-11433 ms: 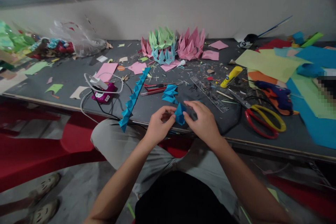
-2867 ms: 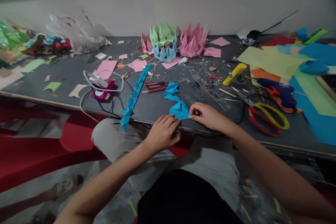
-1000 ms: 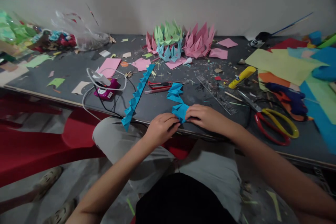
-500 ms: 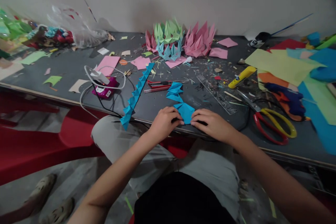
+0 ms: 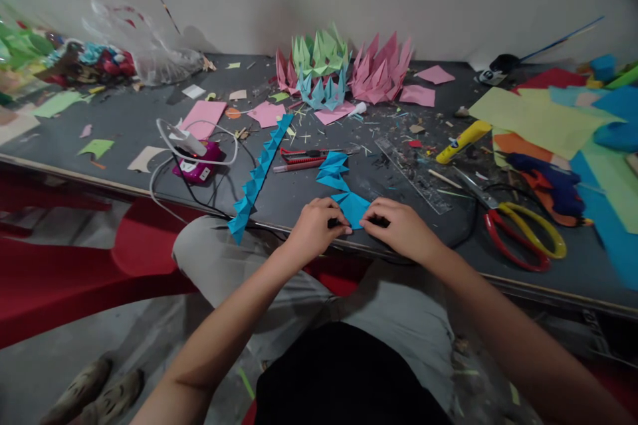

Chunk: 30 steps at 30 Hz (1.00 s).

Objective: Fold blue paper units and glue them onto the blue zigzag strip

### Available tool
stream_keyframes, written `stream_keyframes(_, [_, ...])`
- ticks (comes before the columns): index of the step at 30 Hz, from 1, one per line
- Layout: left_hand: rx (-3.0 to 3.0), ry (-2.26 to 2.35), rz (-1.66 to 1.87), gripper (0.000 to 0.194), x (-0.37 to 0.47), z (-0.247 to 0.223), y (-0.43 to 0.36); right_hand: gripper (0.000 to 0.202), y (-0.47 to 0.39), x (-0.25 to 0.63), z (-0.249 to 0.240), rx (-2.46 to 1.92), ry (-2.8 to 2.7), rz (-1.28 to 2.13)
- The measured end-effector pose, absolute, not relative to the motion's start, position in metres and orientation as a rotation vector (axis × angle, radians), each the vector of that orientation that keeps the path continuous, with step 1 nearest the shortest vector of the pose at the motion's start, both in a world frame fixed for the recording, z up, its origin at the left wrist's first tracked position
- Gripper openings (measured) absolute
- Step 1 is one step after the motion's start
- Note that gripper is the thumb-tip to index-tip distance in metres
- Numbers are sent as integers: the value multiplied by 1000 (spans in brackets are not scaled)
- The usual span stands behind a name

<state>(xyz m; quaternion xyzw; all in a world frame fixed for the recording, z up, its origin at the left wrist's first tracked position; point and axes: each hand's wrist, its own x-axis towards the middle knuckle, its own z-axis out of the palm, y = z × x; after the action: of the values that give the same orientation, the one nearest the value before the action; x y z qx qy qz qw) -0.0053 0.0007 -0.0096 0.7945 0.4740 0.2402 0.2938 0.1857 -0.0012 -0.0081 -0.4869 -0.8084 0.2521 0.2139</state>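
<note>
A partly folded sheet of blue paper (image 5: 353, 207) lies near the table's front edge, between my hands. My left hand (image 5: 321, 224) pinches its left side, fingers bent. My right hand (image 5: 393, 224) grips the lower right edge between thumb and fingertips. Just beyond the sheet lie small folded blue paper pieces (image 5: 333, 170). To the left, a long zigzag strip of folded blue paper (image 5: 262, 172) reaches over the table edge. Behind the small pieces rest a red box cutter (image 5: 306, 157) and a reddish stick-like tool (image 5: 296, 167).
Folded paper crowns in green (image 5: 321, 53), pink (image 5: 381, 73) and light blue (image 5: 323, 89) stand by the wall. Scissors (image 5: 523, 232), a yellow cutter-like tool (image 5: 463, 141), a clear ruler (image 5: 413, 176) and a glue gun (image 5: 545, 182) lie right. A purple power adapter (image 5: 199, 166) with cables sits left.
My right hand has shifted slightly left along the blue sheet, and both hands' fingers are a little more bent. The view has tilted slightly; the other things stay in place.
</note>
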Motion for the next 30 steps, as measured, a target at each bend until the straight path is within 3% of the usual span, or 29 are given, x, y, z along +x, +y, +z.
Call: stream_keyframes(30, [2879, 1147, 299, 20, -13, -1, -28, 13, 1, 181, -2, -1488, -2259, 819])
